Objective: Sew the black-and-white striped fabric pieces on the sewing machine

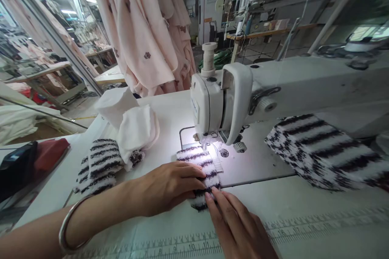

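Black-and-white striped piece (212, 173): fuzzy cloth lying flat at the sewing spot, its far end just by the needle area, its near end under the person's fingers.
Left hand (170, 186): palm down across the striped piece, fingers loosely bent and slightly parted, resting on the pile rather than closed round it.
Right hand (241, 228): fingers stretched forward, tips touching the near right edge of the same cloth; from where I stand I cannot tell whether they pinch it.
Bangle (63, 230): a plain silvery ring on the left wrist.
Sewing machine (208, 103): pale head standing over the far end of the cloth, its lamp throwing a bright patch below.
Worktop (172, 119): white, with a printed ruler scale (182, 247) running along the near edge, partly behind the right hand.
Striped stack (322, 153): a thick pile on the right, beside the machine arm.
Smaller striped pile (105, 158): to the left, beyond the left forearm.
White pieces (136, 127): soft layers next to that pile, near a white block (115, 105).
Pink cloth (142, 28): hanging in long folds behind the worktop, dotted with dark flower shapes.
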{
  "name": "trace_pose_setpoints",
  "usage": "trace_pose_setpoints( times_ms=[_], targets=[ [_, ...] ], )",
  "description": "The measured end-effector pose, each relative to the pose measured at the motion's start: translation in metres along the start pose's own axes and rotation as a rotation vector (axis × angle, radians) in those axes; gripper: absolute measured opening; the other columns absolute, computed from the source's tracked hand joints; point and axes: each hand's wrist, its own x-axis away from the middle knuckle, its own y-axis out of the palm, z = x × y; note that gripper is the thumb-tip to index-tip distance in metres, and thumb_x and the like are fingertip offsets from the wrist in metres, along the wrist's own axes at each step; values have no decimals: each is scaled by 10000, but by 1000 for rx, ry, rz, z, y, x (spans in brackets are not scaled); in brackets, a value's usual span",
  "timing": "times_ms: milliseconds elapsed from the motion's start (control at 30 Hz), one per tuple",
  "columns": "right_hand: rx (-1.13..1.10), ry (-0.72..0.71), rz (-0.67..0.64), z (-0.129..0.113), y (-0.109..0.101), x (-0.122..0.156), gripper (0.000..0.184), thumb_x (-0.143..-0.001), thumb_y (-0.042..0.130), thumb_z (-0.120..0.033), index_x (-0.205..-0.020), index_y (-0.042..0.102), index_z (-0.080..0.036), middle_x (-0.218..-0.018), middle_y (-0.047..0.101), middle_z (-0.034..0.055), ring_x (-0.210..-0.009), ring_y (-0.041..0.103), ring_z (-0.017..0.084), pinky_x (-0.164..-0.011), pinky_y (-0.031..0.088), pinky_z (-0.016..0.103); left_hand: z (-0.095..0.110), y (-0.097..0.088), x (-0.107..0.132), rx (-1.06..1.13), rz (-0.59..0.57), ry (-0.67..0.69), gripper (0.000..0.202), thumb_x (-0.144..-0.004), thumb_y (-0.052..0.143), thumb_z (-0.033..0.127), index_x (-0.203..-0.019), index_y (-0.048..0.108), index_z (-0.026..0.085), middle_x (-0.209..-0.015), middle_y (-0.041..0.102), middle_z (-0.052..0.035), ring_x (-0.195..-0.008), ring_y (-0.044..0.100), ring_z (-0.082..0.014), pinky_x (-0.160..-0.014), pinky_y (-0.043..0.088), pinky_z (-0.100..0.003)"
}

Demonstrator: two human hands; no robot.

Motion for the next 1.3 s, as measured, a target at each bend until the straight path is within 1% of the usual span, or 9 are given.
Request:
trace_pose_setpoints(
  times_ms=[167, 300, 500, 600, 833, 933, 1033, 1133, 1300],
  targets=[
    [-57, 34, 72, 7, 7, -17, 414, -917, 274, -110, -1148, 615, -149, -1222, 599, 56, -1124, 508, 230, -772, 410, 326, -14, -5, -4, 29, -6, -43, 244, -919, 444, 159, -1128, 570, 151, -1235, 568, -97, -1128, 543, -184, -1008, 442, -331],
    [-66, 52, 73, 12, 8, -32, 465, -917, 215, -90, -1125, 627, -154, -1196, 612, 47, -1118, 506, 209, -821, 384, 326, -26, -7, -7, 31, 17, -35, 237, -929, 427, 167, -1122, 563, 153, -1236, 564, -101, -1119, 546, -185, -994, 451, -338],
    [-77, 53, 11, 20, 12, -46, 544, -807, 242, 8, -1205, 571, -164, -1258, 568, 23, -1171, 462, 181, -876, 363, 325, -33, -8, -11, 4, 50, -92, 277, -924, 428, 150, -1185, 519, 166, -1241, 549, -104, -1145, 524, -189, -979, 453, -348],
    [-125, 56, 43, 25, 14, -50, 569, -753, 267, 12, -1205, 569, -158, -1261, 561, 34, -1172, 462, 191, -877, 379, 351, -31, -9, -15, -35, 56, -119, 279, -929, 408, 133, -1186, 515, 160, -1189, 570, -110, -1081, 551, -183, -938, 470, -339],
    [-206, 2, -5, 54, 2, -69, 553, -727, 286, 45, -1083, 641, -185, -1009, 625, 64, -841, 572, 176, -666, 464, 315, -25, -1, -15, -175, 83, -246, 231, -931, 413, 145, -1111, 553, 181, -1032, 589, -79, -931, 555, -182, -831, 487, -352],
    [-132, -11, 37, 63, -2, -74, 564, -717, 259, 54, -1012, 660, -213, -1048, 617, 66, -762, 561, 174, -599, 443, 319, -24, 5, -15, -239, 140, -279, 227, -896, 472, 169, -1106, 556, 166, -1043, 558, -88, -933, 524, -198, -830, 477, -381],
    [-89, -41, 58, 55, 1, -71, 533, -757, 248, 47, -1064, 631, -160, -1144, 592, 84, -946, 551, 201, -720, 444, 352, -25, 7, -17, -236, 173, -267, 224, -876, 512, 215, -1085, 559, 150, -1055, 541, -94, -942, 505, -202, -829, 478, -373],
    [-91, -17, 123, 33, 6, -63, 524, -769, 257, 30, -1185, 556, -78, -1206, 580, 80, -1127, 475, 216, -874, 394, 374, -29, 4, -17, -207, 138, -246, 258, -872, 523, 230, -1117, 540, 154, -1083, 544, -94, -979, 507, -203, -868, 471, -362],
    [-105, 77, 57, 7, 10, -57, 507, -732, 327, 4, -1150, 588, -116, -1132, 624, 42, -1051, 522, 204, -801, 410, 362, -33, -3, -11, -143, 90, -184, 262, -902, 431, 147, -1149, 514, 163, -1060, 582, -89, -1017, 531, -191, -915, 451, -350]
  ],
)
